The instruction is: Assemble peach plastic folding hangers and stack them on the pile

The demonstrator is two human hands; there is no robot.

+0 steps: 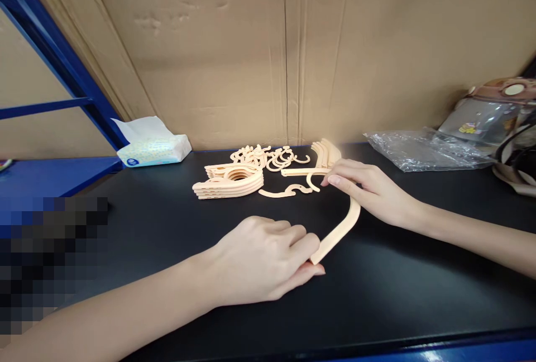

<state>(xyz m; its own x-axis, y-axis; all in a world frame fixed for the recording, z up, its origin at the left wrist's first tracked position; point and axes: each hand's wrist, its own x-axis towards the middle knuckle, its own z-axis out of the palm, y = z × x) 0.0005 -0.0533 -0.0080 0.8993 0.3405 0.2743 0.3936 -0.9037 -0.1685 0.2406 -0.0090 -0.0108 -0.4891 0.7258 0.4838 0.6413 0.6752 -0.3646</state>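
Observation:
A cream plastic clothes hanger (pixel 341 229) is held up over the black table between my two hands. My left hand (pixel 268 258) is closed on the lower end of its curved arm, with the thumb beneath. Around its upper part my right hand (pixel 362 183) is closed, hiding the joint. A curved hook (pixel 312 182) and a straight bar (pixel 304 172) stick out left of my right fingers; whether both are joined to the hanger is hidden. Just left of them lie loose wavy hook pieces (pixel 278 193).
Folded cream hangers (pixel 228 186) are stacked at the middle left. Behind are a pile of hooks (pixel 255 155) and several curved arms (pixel 326 152). A tissue pack (pixel 154 149) is at the back left; a clear plastic bag (pixel 419 149) and a bottle (pixel 477 119) are at the right. Cardboard (pixel 209 55) walls the back.

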